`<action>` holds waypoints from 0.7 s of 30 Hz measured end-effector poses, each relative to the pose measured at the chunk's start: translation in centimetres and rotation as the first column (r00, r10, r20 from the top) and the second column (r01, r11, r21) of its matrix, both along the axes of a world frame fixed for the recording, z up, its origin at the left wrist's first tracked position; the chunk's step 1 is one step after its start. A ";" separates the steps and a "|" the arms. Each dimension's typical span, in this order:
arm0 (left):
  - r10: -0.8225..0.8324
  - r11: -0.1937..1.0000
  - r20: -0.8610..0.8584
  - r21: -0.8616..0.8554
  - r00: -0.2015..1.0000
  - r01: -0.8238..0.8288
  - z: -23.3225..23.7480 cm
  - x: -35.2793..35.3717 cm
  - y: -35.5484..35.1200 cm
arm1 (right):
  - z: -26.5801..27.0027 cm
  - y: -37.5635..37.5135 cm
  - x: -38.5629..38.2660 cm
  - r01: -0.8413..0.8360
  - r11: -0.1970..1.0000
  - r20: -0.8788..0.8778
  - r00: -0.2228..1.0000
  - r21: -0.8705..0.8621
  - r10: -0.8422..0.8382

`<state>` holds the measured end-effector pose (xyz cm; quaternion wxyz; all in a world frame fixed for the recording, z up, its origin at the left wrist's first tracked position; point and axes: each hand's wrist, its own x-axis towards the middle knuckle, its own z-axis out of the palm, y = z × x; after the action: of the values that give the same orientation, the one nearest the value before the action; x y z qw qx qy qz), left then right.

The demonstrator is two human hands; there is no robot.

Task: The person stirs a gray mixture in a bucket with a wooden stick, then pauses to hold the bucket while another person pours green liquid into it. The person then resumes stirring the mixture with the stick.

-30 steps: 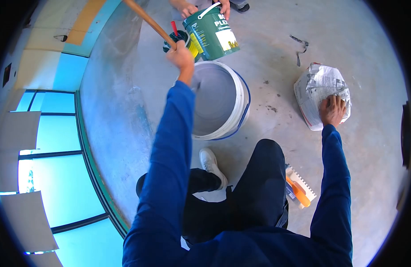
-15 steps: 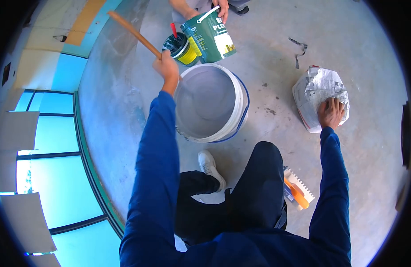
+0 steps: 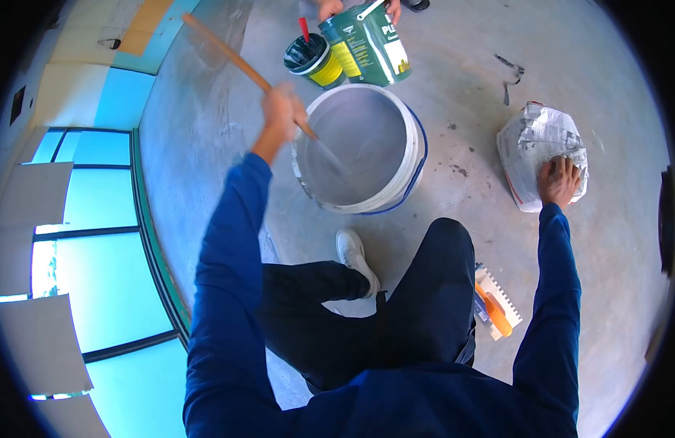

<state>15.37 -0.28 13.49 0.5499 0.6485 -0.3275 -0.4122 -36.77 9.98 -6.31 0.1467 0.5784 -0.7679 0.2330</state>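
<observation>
My left hand (image 3: 283, 113) is closed around a long wooden stick (image 3: 228, 55), slightly blurred. The stick slants down over the rim of a white bucket (image 3: 410, 150), and its lower end dips into smooth grey mix (image 3: 359, 146). On the right, my right hand (image 3: 559, 181) grips the top of a crumpled paper bag (image 3: 538, 139), fingers bent over its folds. Beyond the bucket, another person's hands (image 3: 330, 9) hold a tilted green tub (image 3: 370, 51) with a white handle.
A smaller dark green pail (image 3: 308, 58) with a red-handled tool (image 3: 304, 29) stands beside the tub. A notched trowel (image 3: 498, 303) with an orange handle lies by my knee. A dark strip (image 3: 511, 77) lies on the concrete floor (image 3: 608, 292). Windows (image 3: 111, 270) line the left side.
My left hand has moved right and slightly down with the stick, whose lower end now shows in the mix. My right hand stays on the bag. The whole view has shifted a little.
</observation>
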 end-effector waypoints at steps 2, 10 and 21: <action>-0.025 0.997 0.019 -0.079 1.000 0.026 6.4 -0.5 -1.8 | 0.2 0.1 0.2 0.007 1.000 -0.009 1.000 0.004 -0.007; 0.088 0.924 0.092 -0.379 0.992 -0.047 0.2 -0.6 -3.0 | -0.2 -0.1 0.0 0.009 1.000 -0.019 1.000 -0.002 -0.009; 0.160 0.985 0.005 0.063 0.987 -0.160 -1.2 -5.5 1.3 | 0.0 0.1 0.1 0.004 1.000 -0.006 1.000 0.027 -0.004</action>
<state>9.86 1.06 12.28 0.5606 0.6897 -0.2612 -0.3766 -36.72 10.09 -6.28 0.1418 0.5793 -0.7717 0.2207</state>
